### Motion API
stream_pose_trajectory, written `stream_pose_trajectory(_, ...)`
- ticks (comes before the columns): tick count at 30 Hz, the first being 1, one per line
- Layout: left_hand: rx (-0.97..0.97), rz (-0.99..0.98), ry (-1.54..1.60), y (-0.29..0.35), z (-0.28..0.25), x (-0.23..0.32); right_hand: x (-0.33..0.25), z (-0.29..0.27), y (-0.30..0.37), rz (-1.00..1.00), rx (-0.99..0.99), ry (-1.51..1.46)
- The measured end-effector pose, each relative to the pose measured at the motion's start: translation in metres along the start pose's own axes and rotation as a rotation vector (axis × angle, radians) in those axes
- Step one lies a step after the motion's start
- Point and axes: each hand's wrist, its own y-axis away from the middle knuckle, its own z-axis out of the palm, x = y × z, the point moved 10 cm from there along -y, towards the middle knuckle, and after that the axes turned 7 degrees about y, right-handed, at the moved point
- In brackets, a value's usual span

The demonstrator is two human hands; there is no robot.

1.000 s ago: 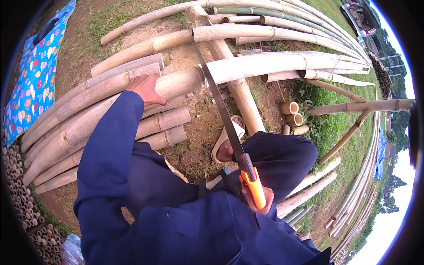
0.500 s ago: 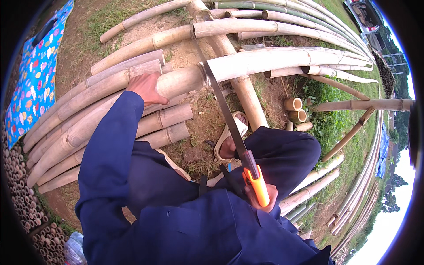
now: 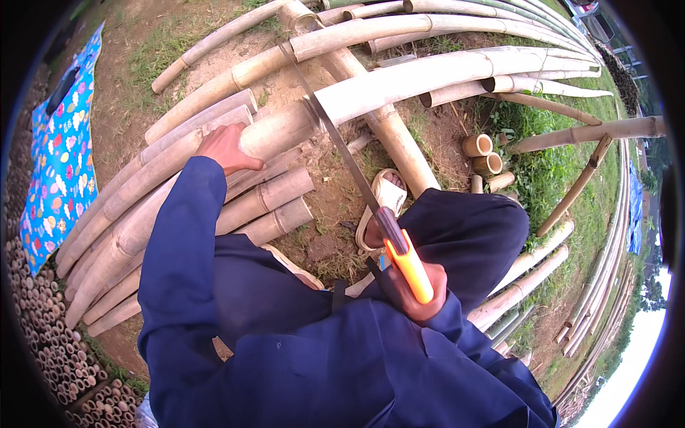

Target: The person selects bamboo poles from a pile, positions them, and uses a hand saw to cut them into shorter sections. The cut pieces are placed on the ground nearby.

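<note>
My right hand [image 3: 428,294] is closed round the orange handle of a hand saw [image 3: 348,158]. Its long dark blade runs away from me and lies across a thick pale bamboo pole [image 3: 282,130], at a line where the pole's tan surface turns whiter. How deep the blade sits cannot be made out. Left of the blade, my left hand [image 3: 230,148] grips that pole from above, thumb toward me and fingers partly hidden over the far side. The pole rests across a thicker bamboo log [image 3: 399,146] on the ground.
Several cut bamboo lengths [image 3: 267,200] lie beneath my left arm. Longer poles [image 3: 428,25] stretch off to the far right. Short bamboo cups [image 3: 487,164] stand right of the log. A blue patterned sheet [image 3: 61,157] and stacked bamboo rings [image 3: 46,314] are at left.
The saw has slid forward through its place on the pole, my right hand moving away from me with it. My left hand keeps its hold. The whole view has shifted slightly.
</note>
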Motion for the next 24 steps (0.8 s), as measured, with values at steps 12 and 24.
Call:
stream_pose_trajectory(12, 0.040, 0.013, -0.030, 0.002, 0.004, -0.001, -0.013, -0.014, 0.021, 0.049, -0.050, 0.057)
stream_pose_trajectory(24, 0.031, 0.001, -0.013, 0.006, -0.004, -0.004, 0.004, -0.019, 0.050, -0.064, -0.064, 0.172)
